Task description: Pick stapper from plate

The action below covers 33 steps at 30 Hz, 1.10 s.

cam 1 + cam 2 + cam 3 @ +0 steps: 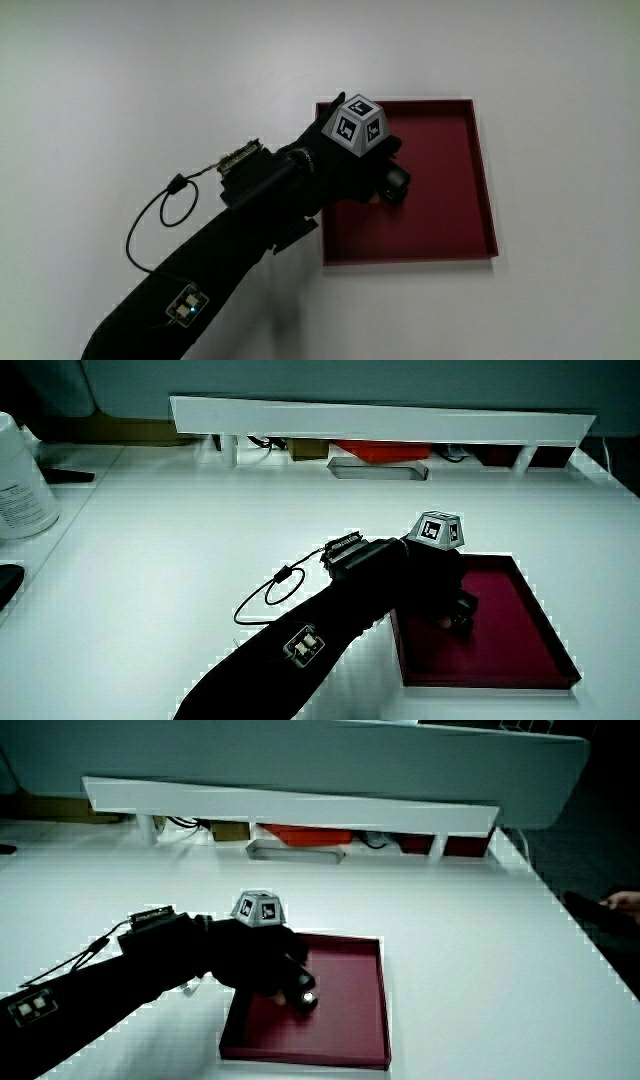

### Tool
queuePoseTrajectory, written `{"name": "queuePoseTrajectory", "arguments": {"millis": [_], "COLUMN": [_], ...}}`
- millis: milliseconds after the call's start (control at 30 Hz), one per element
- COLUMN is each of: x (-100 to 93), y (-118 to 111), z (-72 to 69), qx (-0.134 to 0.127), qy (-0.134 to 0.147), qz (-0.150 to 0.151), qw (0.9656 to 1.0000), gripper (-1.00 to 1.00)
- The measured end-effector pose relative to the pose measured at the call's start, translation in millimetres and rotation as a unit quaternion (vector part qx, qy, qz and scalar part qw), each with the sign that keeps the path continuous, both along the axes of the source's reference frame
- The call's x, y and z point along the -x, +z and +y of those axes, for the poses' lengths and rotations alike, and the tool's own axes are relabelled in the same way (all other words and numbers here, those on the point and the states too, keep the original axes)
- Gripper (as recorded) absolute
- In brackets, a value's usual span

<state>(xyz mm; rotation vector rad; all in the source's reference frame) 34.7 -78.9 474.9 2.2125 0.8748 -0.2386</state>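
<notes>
The hand has its fingers curled down around a small dark object, seemingly the stapler, which sits low inside the dark red tray. Whether the stapler has left the tray floor cannot be told; in a side view a small pale glint shows on the object just under the fingertips, and it looks to rest on or barely above the tray's bottom.

Taking the tray as the landmark: nearest the person, the black-sleeved forearm reaches across the white table towards the tray, crossing the tray's rim at one side. A small pale module is fixed on the sleeve well short of the tray, and a thin black cable loops out over the table from the wrist, where a small metal-coloured connector sits just outside the tray's rim.

Over the tray itself, the hand covers the part next to that rim, and the patterned cube stands on the back of the glove, above the tray's corner farther from the person. The rest of the tray's floor shows bare red, with low upright walls all round.

Farther from the person than the tray, in both side views, the table runs to a low white partition, with an orange-red object and a flat grey object under it.
</notes>
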Motion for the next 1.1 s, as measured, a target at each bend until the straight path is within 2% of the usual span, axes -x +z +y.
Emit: {"name": "queuePoseTrajectory", "arguments": {"millis": [100,233,433,500,733,967,1033,1100], "x": [0.2,1.8,3.3,3.6,8.2,25.7,32.5,42.1], "y": [0,0,-1,-2,-35,-69,-75,-79], "z": [-0.1,-1.1,-1.5,-1.3,-0.9,-5.0,-5.8,-6.2], "qx": [-0.01,-0.006,-0.006,-0.009,-0.044,-0.066,-0.078,-0.062], "qy": [0.0,-0.006,-0.007,-0.008,0.006,0.009,0.025,0.001], "qz": [0.017,0.027,0.039,0.054,0.078,0.098,0.105,0.105], "qw": [0.9998,0.9996,0.9992,0.9984,0.9959,0.9929,0.9911,0.9926], "gripper": [0.69,1.0,1.0,1.0,1.0,1.0,1.0,1.0]}}
